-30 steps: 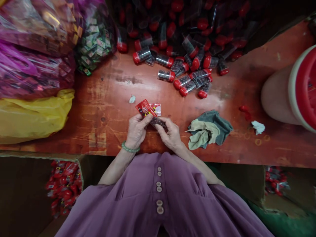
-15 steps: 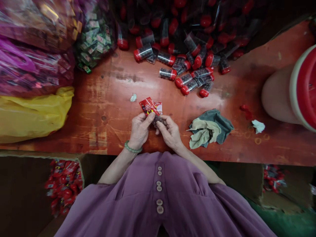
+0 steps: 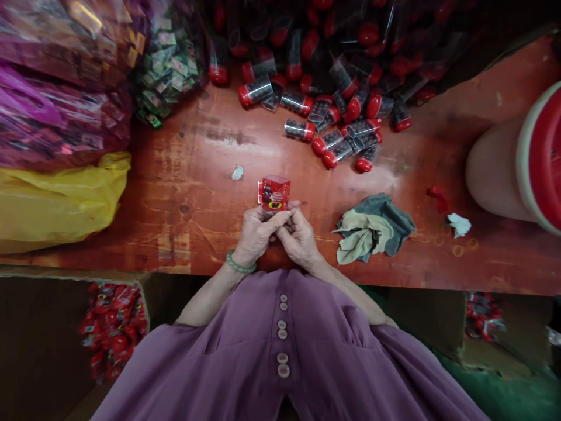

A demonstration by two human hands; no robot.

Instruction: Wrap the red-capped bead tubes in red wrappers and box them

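My left hand (image 3: 256,234) and my right hand (image 3: 300,237) meet at the near middle of the red wooden table (image 3: 184,187). Together they pinch a small red printed sleeve (image 3: 274,193) that stands upright above the fingertips. A small tube is mostly hidden inside it and behind my fingers. A green bead bracelet (image 3: 239,266) is on my left wrist. A heap of clear tubes with red caps (image 3: 333,111), filled with dark beads, lies at the far side of the table.
Pink, green and yellow bags (image 3: 61,193) are piled at the left. A crumpled cloth (image 3: 372,228) lies right of my hands. A big red-lidded jar (image 3: 517,164) lies at the right. A carton of red packs (image 3: 111,327) sits below left.
The red sleeve was tilted to the left above my left hand; now it stands upright and centred over both hands, which have closed together around the tube.
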